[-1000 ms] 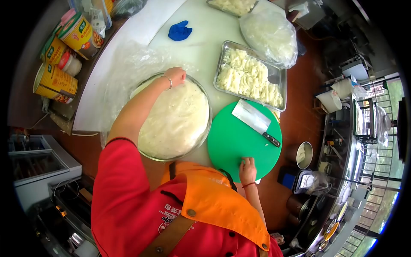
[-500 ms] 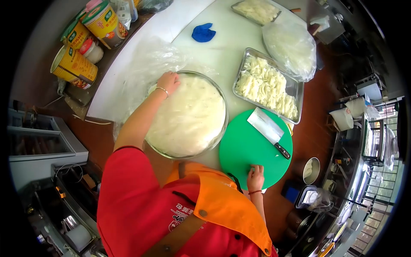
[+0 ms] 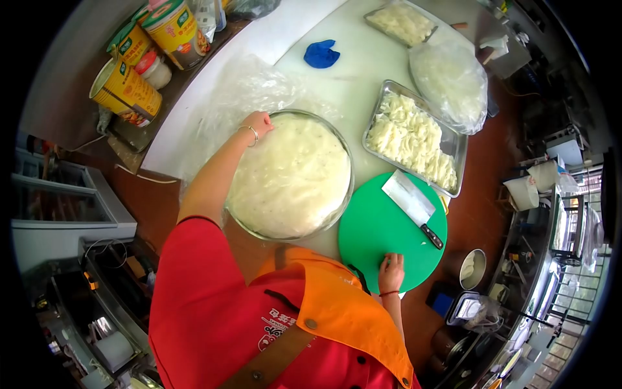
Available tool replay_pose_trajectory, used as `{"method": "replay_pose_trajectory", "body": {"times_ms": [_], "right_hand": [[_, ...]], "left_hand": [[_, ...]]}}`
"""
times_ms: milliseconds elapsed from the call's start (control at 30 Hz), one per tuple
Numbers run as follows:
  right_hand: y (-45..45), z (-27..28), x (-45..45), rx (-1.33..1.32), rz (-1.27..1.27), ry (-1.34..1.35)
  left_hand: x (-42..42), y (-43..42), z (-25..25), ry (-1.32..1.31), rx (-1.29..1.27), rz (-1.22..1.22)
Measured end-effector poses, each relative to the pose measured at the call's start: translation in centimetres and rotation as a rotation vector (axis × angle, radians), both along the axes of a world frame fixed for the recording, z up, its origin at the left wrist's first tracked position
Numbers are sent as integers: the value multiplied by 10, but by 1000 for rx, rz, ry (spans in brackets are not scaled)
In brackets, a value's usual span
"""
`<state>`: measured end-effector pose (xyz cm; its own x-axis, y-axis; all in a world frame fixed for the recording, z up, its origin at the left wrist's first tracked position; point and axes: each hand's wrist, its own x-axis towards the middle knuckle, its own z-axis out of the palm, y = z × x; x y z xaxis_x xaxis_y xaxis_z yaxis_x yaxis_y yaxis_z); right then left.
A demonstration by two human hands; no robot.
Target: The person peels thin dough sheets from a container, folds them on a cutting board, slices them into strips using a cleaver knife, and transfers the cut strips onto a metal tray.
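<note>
Wearing a red shirt with Chinese lettering, a person is resting a curled right grip on a green board. Left of it, a round dough basin is facing upward on the tabletop, the left grip bunched at its far-left rim; what either is holding, I cannot tell. Beyond, yellow cans are showing unreadable labels.

Red shirt: white Chinese characters on the chest, the last resembling 包, the others unclear; stylised lettering and a round emblem beneath, not legible; yellow cans: printed labels with characters and green patches, too blurred to read.
</note>
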<state>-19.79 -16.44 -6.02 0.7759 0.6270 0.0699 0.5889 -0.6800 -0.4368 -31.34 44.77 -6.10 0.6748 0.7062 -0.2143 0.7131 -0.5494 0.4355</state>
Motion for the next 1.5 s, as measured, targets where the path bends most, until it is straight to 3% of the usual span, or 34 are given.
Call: {"method": "replay_pose_trajectory", "body": {"times_ms": [200,300,433,533,600,733,800,900,1000,1033,1100,1167,1233,1333,1433,1500], "right_hand": [[2,-2,-2,-2,-49,42],[4,-2,0,12,-24,-4],[8,-16,14,68,117,32],[49,1,18,123,21,568],[91,22,19,275,55,946],[184,53,-2,514,86,1608],[228,54,-10,538,-97,1913],[262,28,-4,599,-193,1838],[271,-14,8,575,-106,1596],[272,-4,2,649,-154,1567],[271,20,-3,800,-251,1493],[261,27,2,797,-184,1499],[253,29,9,802,-85,1496],[233,0,36,574,-16,1423],[222,-3,54,32,331,164],[240,10,61,117,452,63]], "left_hand": [[5,-1,14,111,46,-120],[4,-27,27,228,230,-167],[-5,-80,31,-49,373,-138],[-6,-130,49,-110,309,-148],[-10,-164,46,-258,313,-219],[-18,-232,47,-316,269,-296],[-25,-263,48,-348,232,-352],[-36,-302,47,-270,227,-311],[-61,-305,43,-160,314,-112],[-71,-299,42,-115,334,-46],[-96,-282,38,-226,514,-38],[-113,-273,51,-391,707,-53],[-128,-277,47,-403,515,-101],[-136,-293,42,-448,355,-252],[-142,-313,29,-329,259,-396],[-144,-316,26,-272,202,-405]]}}
